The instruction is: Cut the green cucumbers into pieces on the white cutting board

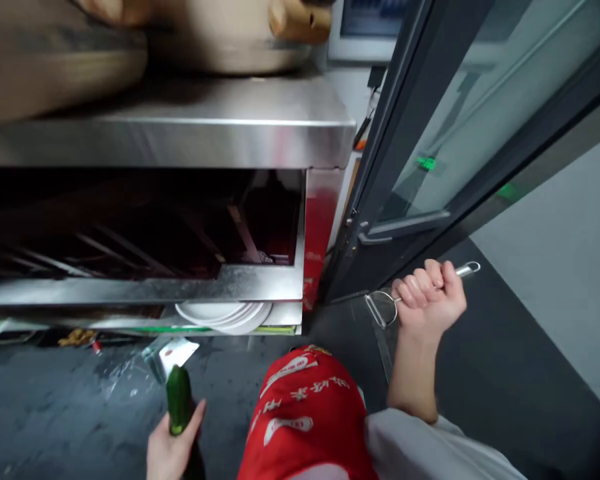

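A green cucumber (179, 399) points upward from my left hand (173, 448), whose thumb and fingers wrap round its lower part, at the bottom left of centre. On the right, my right hand (427, 297) is closed in a fist round the metal handle of a peeler (381, 309). The peeler's looped blade end sticks out to the left of the fist and the handle's ring end to the right. The two hands are far apart, and the peeler does not touch the cucumber.
A steel counter (260, 143) carries large blurred wooden-looking vessels (230, 40). White plates (230, 317) sit on a low shelf beneath. A dark-framed glass door (380, 233) stands to the right. Clear plastic (125, 380) lies on the dark floor (80, 427). A red apron (310, 427) covers my front.
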{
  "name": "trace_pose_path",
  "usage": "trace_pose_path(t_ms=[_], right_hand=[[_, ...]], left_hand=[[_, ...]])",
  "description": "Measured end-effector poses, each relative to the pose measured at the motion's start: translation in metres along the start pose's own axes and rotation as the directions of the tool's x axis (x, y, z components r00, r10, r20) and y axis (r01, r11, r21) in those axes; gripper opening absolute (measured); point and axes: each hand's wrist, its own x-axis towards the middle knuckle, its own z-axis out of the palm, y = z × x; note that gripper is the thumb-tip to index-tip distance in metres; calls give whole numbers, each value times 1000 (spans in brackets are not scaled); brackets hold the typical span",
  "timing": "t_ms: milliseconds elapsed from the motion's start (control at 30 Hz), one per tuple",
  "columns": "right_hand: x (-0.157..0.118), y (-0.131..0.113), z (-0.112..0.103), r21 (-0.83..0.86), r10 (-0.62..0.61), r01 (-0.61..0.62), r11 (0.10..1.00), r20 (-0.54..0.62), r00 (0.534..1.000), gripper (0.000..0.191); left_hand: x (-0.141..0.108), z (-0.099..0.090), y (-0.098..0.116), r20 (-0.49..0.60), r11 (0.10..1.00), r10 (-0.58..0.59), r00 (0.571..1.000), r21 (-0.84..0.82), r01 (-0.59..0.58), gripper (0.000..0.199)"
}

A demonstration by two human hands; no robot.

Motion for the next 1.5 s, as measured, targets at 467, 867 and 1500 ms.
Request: trace_pose_path(t_ms=[467,867,1500], right_hand=[[-150,62,118,136,-5,-55,989,406,914,34],[-291,242,291,61,321,-482,874,673,666,36],[-436,653,543,-783,753,92,615,618,225,36]], left_hand=[[-109,24,152,9,734,419,908,-592,-333,31],[-42,-142,-50,-232,564,216,948,-763,-315,39],[130,-524,-479,-351,308,-451,820,-924,-227,41]])
